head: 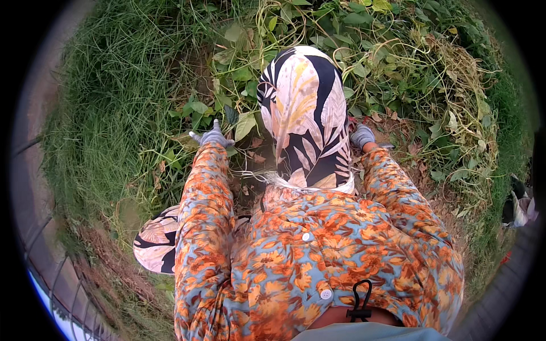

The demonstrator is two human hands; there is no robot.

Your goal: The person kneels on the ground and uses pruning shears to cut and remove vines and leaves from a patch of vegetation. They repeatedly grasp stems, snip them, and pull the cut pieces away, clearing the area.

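My left hand [213,135], in a grey glove, reaches down beside the broad green leaves [245,124] with its fingers spread and nothing seen in it. On the other side of my knee, my right hand [363,135], also gloved in grey, is low over bare soil. Its fingers are bent and partly hidden; a small greyish thing [386,145] shows beside the wrist, too unclear to name. Between the hands rises my knee in leaf-patterned trousers [309,115]. A white string [313,187] lies across my waist, its loose ends towards the left.
Tall green grass [115,106] stands at the left. Tangled vines [384,59] with green and yellowing leaves spread ahead and to the right. Brown soil with dry leaves [258,157] shows near the knee. Thin curved dark bars [59,273] are at the lower left rim.
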